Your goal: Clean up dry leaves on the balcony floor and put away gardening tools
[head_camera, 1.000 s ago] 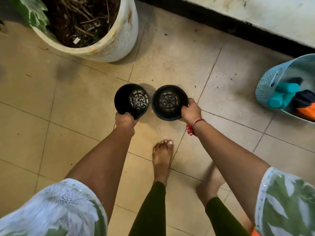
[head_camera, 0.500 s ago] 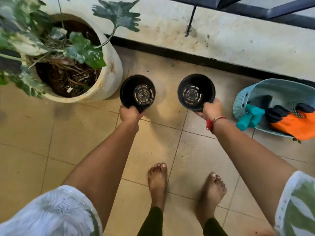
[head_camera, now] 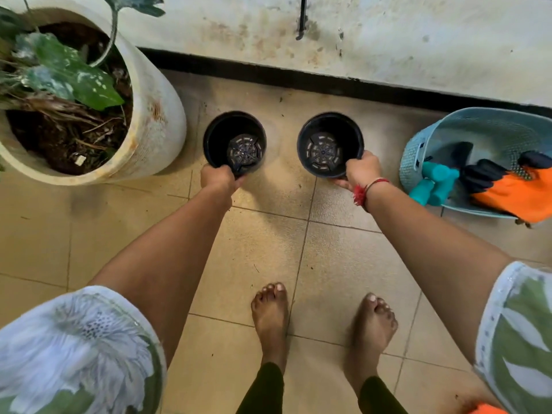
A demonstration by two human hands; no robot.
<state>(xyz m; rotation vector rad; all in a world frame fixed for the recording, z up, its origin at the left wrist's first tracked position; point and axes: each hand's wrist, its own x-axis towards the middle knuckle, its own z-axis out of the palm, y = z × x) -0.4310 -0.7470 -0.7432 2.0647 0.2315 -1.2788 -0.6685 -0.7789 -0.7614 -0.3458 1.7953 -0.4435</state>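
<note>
"Two empty black pots, one to a hand," said the first watcher. "The person's left hand [head_camera: 219, 177] grips the near rim of the left pot [head_camera: 221, 135], and the right hand [head_camera: 360, 171] is clamped on the near rim of the right pot [head_camera: 325, 130]. Both pots sit low over the tiled floor [head_camera: 268, 234]. Whether they touch it, I cannot tell."

"And the tools?" asked the second.

"In the blue basket [head_camera: 478, 124] at three o'clock: teal handles [head_camera: 439, 177] and an orange glove [head_camera: 513, 192]. Dry leaves show only in the white planter [head_camera: 155, 121] at ten o'clock."

"What could go wrong?"

"Each pot hangs by one edge, so a rim could slip from the fingers and roll. Swung wide, the right pot might knock the glove draped over the basket's rim, and the left could clip the planter."
</note>
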